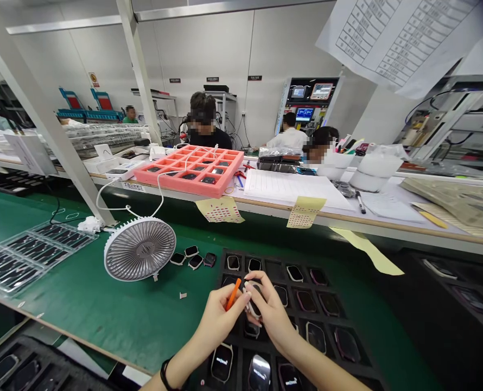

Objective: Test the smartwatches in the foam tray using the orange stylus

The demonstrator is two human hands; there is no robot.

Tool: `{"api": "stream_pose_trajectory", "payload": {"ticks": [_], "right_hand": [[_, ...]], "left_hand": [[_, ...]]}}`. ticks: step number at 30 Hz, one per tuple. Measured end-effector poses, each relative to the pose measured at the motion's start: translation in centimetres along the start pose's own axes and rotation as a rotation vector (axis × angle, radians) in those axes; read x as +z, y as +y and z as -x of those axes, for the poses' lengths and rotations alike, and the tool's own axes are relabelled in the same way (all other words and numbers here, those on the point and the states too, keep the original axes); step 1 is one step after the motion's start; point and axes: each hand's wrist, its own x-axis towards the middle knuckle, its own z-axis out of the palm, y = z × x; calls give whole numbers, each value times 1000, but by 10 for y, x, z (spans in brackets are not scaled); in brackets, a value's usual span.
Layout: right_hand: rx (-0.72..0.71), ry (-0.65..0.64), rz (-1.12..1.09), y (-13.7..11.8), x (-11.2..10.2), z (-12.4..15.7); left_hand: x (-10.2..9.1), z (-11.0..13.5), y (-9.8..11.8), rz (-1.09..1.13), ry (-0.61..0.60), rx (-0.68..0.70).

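My left hand (219,317) pinches a thin orange stick (233,294), its tip pointing at a small watch case (253,304) gripped in my right hand (271,309). Both hands hover over a black tray (274,270) whose pockets hold several watch cases. Three loose watch cases (192,257) lie on the green mat just left of the tray.
A small white fan (139,248) stands on the green mat at left, its cable running up. Clear trays of parts (30,252) lie far left. A pink tray (195,171), papers and pens sit on the raised shelf. Other people work behind it.
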Motion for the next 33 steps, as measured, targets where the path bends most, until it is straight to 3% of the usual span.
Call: {"api": "stream_pose_trajectory", "payload": {"ticks": [5,7,10,13,16,22,25,29,33], "right_hand": [[-11,-46,88,6,-8,-8],[-40,18,96,4,-22,-20],[-140,174,178,-2,-58,-45],[-207,247,641,-5,-101,-72],[-224,268,825,1,-130,-88],[-266,186,1080,8,-139,-89],[-298,240,1201,-1,-147,-81],[-184,369,1513,-10,-163,-70],[-129,320,1476,-7,-171,-67]], "left_hand": [[-9,4,-7,-56,-10,-4],[-19,5,-12,-51,21,-36],[-42,5,-18,-88,147,-83],[-69,2,-25,-294,207,-91],[-89,-1,-37,-551,211,-116],[-108,0,-57,-758,173,-187],[-112,0,-63,-814,184,-202],[-115,-2,-66,-875,190,-219],[-112,-3,-62,-803,221,-204]]}}
